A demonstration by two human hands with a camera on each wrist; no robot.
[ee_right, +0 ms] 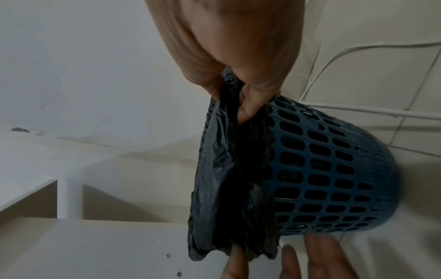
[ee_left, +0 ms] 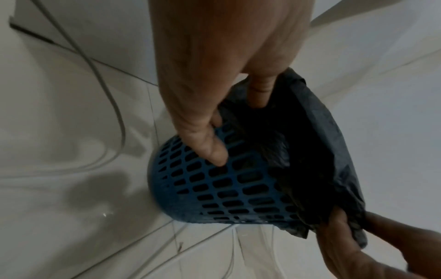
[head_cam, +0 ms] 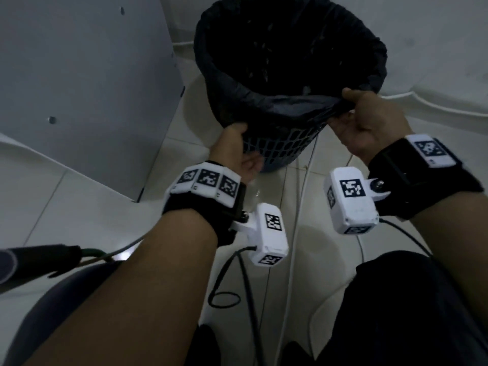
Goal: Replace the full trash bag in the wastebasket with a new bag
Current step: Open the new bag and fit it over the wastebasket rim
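A blue mesh wastebasket (head_cam: 280, 149) stands on the tiled floor, lined with a black trash bag (head_cam: 290, 107) whose edge is folded over the rim. My left hand (head_cam: 239, 136) holds the bag's edge at the near left of the rim. In the left wrist view its thumb is tucked into the bag's fold (ee_left: 322, 151) and its fingers (ee_left: 212, 149) lie against the basket's mesh (ee_left: 226, 188). My right hand (head_cam: 346, 107) pinches a bunched piece of the bag at the near right of the rim. The right wrist view shows that pinch on the bag (ee_right: 222, 179) beside the basket (ee_right: 322, 169). The bag's inside is dark.
A white cabinet panel (head_cam: 92, 88) rises close to the basket's left. White cables (head_cam: 298, 207) and a black cable loop (head_cam: 224, 299) lie on the floor in front. A white wall stands behind. My dark-trousered leg (head_cam: 409, 313) is at the lower right.
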